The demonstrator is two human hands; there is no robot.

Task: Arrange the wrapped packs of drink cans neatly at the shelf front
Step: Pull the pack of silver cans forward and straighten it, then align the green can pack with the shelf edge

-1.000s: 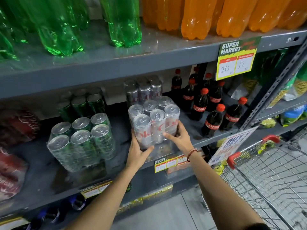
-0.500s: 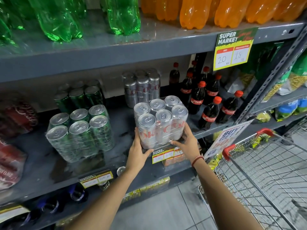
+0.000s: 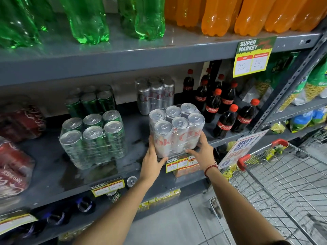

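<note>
Grey metal shelves fill the view, one above the other. A slanted metal post with small holes stands at the right side. The floor below has pale grey tiles. A wire shopping cart with red handle ends stands on the floor at the right. The top shelf is shiny with light.
</note>
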